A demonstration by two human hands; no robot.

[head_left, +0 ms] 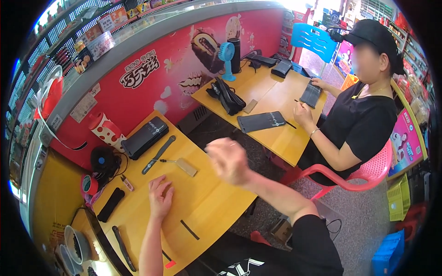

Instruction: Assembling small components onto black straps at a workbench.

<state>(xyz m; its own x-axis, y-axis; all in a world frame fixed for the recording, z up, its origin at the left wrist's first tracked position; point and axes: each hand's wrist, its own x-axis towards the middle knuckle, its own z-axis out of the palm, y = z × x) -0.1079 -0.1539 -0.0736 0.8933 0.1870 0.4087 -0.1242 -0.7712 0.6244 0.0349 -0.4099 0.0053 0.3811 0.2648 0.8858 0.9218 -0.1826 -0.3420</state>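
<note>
My left hand (160, 198) lies on the near yellow table (207, 198), fingers loosely stretched and holding nothing. Above the table's right edge, my right hand (228, 161) is raised and curled closed, slightly blurred. A thin pale glint shows at its fingers, too small to name. Beyond my left hand lie a tan block (186, 167) with a thin dark rod at its end, and a black strap (159, 155). A stack of black flat pieces (145, 136) sits at the table's far end. Closer to me is a short black strip (189, 229); small snips (127, 183) lie to the left.
Another black strap (123, 248) and a dark rolled piece (110, 204) lie along the left edge, near a polka-dot cup (107, 129) and black fan (103, 158). Across a gap, a co-worker (354, 106) holds a black piece at a second table (271, 138) with a blue fan (227, 60).
</note>
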